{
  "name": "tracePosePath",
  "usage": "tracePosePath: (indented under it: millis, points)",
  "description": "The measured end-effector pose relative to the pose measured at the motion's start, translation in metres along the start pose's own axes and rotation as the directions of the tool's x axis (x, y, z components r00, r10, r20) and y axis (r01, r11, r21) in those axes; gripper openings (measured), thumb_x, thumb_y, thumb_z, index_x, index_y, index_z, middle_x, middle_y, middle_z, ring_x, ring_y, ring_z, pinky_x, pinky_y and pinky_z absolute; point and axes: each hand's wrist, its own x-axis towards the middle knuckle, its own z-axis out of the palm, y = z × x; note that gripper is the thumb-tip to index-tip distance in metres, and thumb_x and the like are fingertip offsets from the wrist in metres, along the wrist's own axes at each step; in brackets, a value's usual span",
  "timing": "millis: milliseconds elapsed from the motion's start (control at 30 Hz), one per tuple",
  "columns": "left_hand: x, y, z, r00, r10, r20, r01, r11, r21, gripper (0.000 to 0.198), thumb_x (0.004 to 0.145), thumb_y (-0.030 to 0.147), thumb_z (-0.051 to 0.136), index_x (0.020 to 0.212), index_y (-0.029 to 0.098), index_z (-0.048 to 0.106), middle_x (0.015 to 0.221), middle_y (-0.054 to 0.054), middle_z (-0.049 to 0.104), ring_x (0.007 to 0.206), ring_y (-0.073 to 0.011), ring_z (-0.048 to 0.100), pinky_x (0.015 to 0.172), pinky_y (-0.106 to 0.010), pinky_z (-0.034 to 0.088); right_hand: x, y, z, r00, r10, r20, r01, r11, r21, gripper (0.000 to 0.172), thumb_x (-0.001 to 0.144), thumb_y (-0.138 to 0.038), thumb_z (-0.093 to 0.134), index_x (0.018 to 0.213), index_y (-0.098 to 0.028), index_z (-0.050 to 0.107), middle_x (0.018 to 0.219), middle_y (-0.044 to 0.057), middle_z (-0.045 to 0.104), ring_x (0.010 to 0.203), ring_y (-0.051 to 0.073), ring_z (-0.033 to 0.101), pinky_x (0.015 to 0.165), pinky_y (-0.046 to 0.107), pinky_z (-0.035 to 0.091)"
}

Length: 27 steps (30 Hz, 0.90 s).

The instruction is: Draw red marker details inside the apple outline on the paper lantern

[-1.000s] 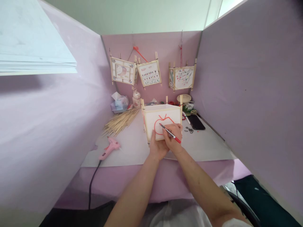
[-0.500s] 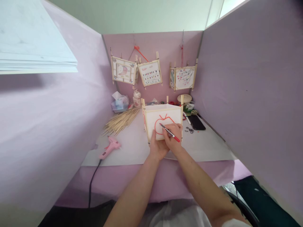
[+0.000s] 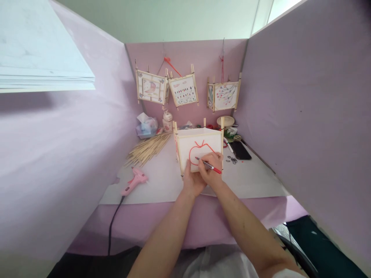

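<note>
A square paper lantern (image 3: 197,148) with bamboo-stick corners stands on the white sheet in the middle of the desk. A red apple outline is drawn on its near face. My right hand (image 3: 213,170) is closed round a red pen (image 3: 208,165), whose tip rests on the paper inside the outline. My left hand (image 3: 191,180) grips the lantern's lower near edge, thumb up against the face, and touches the right hand.
A pink glue gun (image 3: 135,180) with a black cord lies at the left. A bundle of bamboo sticks (image 3: 146,150), a tissue pack (image 3: 146,125), a black phone (image 3: 240,150) and small rings (image 3: 232,159) lie around. Three finished lanterns (image 3: 182,89) hang on the back wall.
The pen tip has slid slightly down and left on the lantern face, and the pen lies flatter. The left hand and the lantern stay in place.
</note>
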Motion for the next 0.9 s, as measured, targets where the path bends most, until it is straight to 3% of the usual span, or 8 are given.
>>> tracePosePath:
  millis: [233, 533, 900]
  points:
    - [0.0009, -0.0001, -0.0022, 1.0, -0.008, -0.01, 0.008, 1.0, 0.003, 0.056, 0.081, 0.058, 0.051, 0.115, 0.014, 0.058, 0.097, -0.011, 0.069, 0.092, -0.024, 0.064, 0.083, -0.033, 0.045, 0.0017, -0.001, -0.002, 1.0, -0.01, -0.022, 0.01, 1.0, -0.001, 0.004, 0.084, -0.022, 0.055, 0.088, -0.023, 0.057, 0.084, 0.001, 0.066, 0.082, 0.017, 0.06, 0.088, 0.04, 0.034]
    - [0.0003, 0.0001, -0.0036, 0.999, -0.017, 0.048, 0.016, 1.0, 0.007, 0.054, 0.081, 0.058, 0.052, 0.113, 0.015, 0.059, 0.096, -0.01, 0.069, 0.089, -0.0231, 0.064, 0.082, -0.034, 0.046, 0.0005, 0.0029, 0.001, 0.999, -0.035, -0.042, 0.035, 0.999, -0.011, 0.005, 0.085, -0.023, 0.056, 0.09, -0.023, 0.057, 0.086, 0.002, 0.067, 0.082, 0.017, 0.061, 0.087, 0.04, 0.033]
    - [0.0012, -0.0002, -0.0044, 0.999, -0.019, 0.044, 0.018, 1.0, 0.008, 0.056, 0.08, 0.058, 0.053, 0.116, 0.015, 0.057, 0.097, -0.01, 0.068, 0.09, -0.0235, 0.064, 0.084, -0.034, 0.046, 0.0024, 0.0025, 0.0005, 0.999, -0.034, -0.015, 0.033, 0.999, -0.005, 0.007, 0.084, -0.022, 0.057, 0.09, -0.023, 0.057, 0.085, 0.001, 0.067, 0.082, 0.017, 0.061, 0.087, 0.039, 0.032]
